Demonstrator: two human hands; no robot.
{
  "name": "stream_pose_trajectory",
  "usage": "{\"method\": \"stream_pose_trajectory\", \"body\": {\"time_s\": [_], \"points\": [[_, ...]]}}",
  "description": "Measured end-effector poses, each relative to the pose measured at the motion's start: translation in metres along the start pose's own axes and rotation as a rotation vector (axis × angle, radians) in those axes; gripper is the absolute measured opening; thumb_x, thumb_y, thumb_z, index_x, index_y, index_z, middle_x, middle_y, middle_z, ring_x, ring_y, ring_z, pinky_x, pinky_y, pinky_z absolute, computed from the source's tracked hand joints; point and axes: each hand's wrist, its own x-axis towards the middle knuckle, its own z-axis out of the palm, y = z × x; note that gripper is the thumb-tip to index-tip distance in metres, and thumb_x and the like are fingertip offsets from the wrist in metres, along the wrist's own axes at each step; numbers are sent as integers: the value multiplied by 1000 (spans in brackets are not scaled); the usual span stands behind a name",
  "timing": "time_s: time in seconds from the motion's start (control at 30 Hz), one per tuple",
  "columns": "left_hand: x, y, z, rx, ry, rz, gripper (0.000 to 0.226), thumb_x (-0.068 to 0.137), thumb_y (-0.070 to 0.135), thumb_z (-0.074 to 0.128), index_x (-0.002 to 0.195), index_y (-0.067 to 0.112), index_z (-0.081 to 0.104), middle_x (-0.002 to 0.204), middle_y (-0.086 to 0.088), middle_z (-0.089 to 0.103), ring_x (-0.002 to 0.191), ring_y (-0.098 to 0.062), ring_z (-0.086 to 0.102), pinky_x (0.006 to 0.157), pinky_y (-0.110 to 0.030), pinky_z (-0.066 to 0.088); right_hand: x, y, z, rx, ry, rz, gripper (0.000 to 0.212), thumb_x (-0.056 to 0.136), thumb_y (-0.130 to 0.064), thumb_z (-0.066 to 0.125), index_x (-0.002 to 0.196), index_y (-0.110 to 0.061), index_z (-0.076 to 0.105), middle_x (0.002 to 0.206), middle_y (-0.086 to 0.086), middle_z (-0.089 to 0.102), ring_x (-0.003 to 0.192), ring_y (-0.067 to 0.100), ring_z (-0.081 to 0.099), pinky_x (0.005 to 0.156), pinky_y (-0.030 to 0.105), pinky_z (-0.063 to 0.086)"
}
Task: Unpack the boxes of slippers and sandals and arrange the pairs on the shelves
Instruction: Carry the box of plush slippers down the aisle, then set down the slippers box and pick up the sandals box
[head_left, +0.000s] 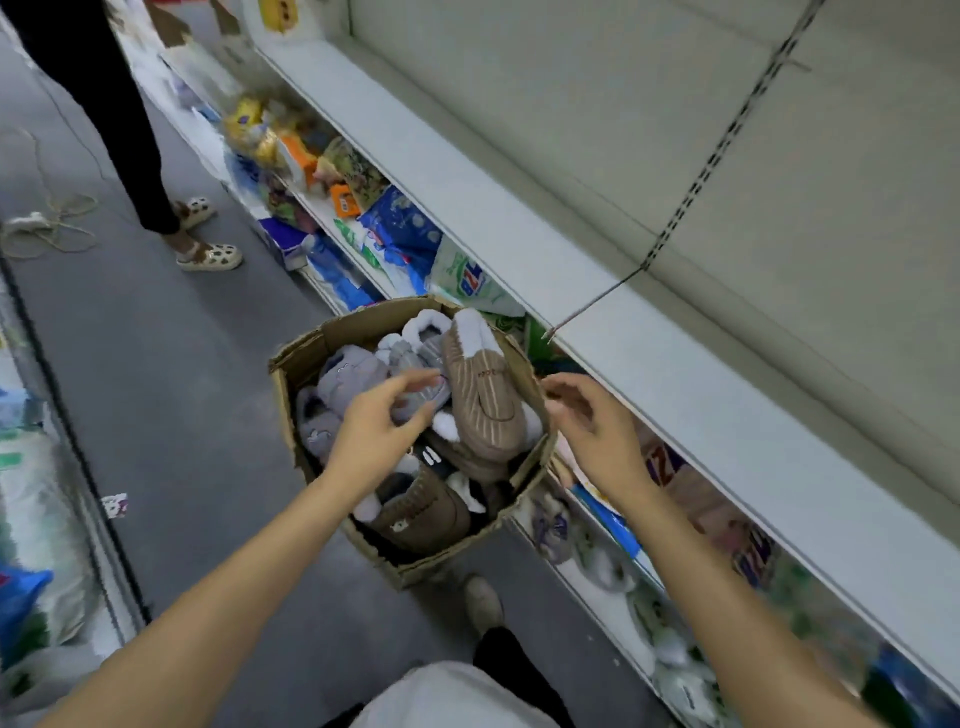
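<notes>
An open cardboard box (298, 364) stands on the floor beside the shelving, filled with several fleece slippers. A tan striped slipper (480, 397) lies on top at the right, grey slippers (350, 376) lie at the left, and a brown one (423, 512) lies at the near side. My left hand (376, 426) hovers over the pile with relaxed fingers, its fingertips by a grey slipper (423, 397); it holds nothing. My right hand (587, 421) floats over the box's right rim, fingers loosely curled, empty. A bare white shelf (649, 332) runs diagonally above the box.
The lower shelf (322, 205) carries packaged goods and some slippers (605, 564) at the near end. Another person's legs in patterned sandals (210, 254) stand up the aisle at upper left. A rope (49, 223) lies on the grey floor. My shoe (483, 603) is by the box.
</notes>
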Motion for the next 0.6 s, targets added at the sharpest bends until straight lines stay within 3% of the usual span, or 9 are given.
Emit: {"method": "stream_pose_trajectory", "body": {"time_s": [0.1,0.23,0.37,0.5,0.6], "points": [[-12,31,18,-39,-155,72,34,95,32,69,128,35,63,127,25,64,119,5,58,102,-30,51,-55,-27,-24,-31,102,-9,26,94,-20,64,120,-23,65,121,-12,66,115,4,60,103,39,48],[-23,69,49,-103,-290,179,36,89,31,76,123,36,66,121,23,68,116,3,61,98,-28,51,-119,-39,-56,-63,173,75,35,90,-38,65,124,-31,62,128,-18,62,121,2,57,104,42,48],[-38,120,93,-167,-452,286,36,87,26,78,122,29,68,121,18,70,116,-1,62,102,-29,50,-181,-39,-90,-65,317,144,34,89,-37,66,122,-39,60,128,-19,62,121,6,58,104,46,47],[-61,165,143,-163,-575,419,38,78,45,72,115,39,67,117,18,70,113,-3,63,103,-34,50,-247,-44,-121,-84,482,191,39,88,-31,70,126,-25,61,125,-14,64,118,4,59,105,38,47],[-90,196,183,-142,-684,520,35,81,39,76,114,42,66,116,22,69,112,-2,63,100,-34,52,-303,-45,-142,-119,601,219,42,88,-31,70,128,-20,61,126,-12,65,119,4,59,105,33,47]]}}
